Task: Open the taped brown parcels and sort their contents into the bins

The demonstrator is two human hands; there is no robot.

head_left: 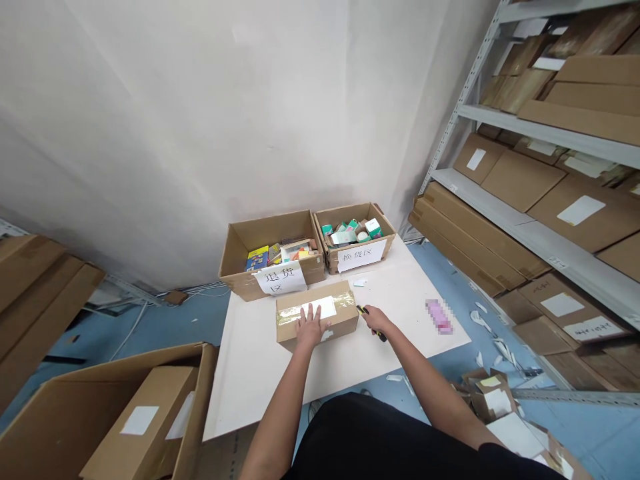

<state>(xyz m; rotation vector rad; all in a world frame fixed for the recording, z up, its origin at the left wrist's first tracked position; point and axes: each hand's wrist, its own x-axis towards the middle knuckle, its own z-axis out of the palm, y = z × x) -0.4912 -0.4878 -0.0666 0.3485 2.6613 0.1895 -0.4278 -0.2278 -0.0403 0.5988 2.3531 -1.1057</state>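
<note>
A closed cardboard box (345, 293) lies on the white table (250, 373), with shiny tape along its top and a white label (325, 307) partly under my fingers. My left hand (310, 327) rests flat on the box near its front edge, fingers spread. In my right hand (377, 320) is a black and yellow utility knife (381, 335), gripped in a closed fist. The knife's front end is at the right end of the box; whether the blade touches the cardboard cannot be made out.
Two open cartons with paper signs, a left one (240, 283) and a right one (333, 257), hold small packages at the table's back. A pixelated pink item (440, 316) lies to the right. A large open carton (207, 373) stands left; shelves (530, 233) of boxes stand right.
</note>
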